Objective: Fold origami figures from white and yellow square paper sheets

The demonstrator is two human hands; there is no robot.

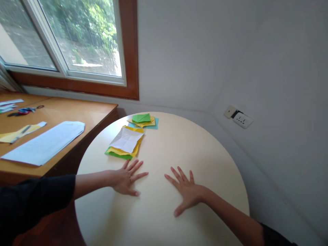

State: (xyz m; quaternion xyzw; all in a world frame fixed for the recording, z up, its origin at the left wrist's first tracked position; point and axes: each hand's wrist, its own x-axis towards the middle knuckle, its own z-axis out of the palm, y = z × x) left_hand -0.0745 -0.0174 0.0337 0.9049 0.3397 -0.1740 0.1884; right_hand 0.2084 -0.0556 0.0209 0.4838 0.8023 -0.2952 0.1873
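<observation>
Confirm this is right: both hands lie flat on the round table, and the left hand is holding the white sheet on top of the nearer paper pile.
Not quite. The head view shows the left hand flat on the round table, empty, just short of the nearer paper pile; the white sheet lies untouched. The right hand is flat too.

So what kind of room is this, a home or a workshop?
Most likely a room in a home or a small study, used for paper craft. A round table stands in a corner by a wood-framed window, with stacks of coloured paper and a wooden desk bearing scissors.
</observation>
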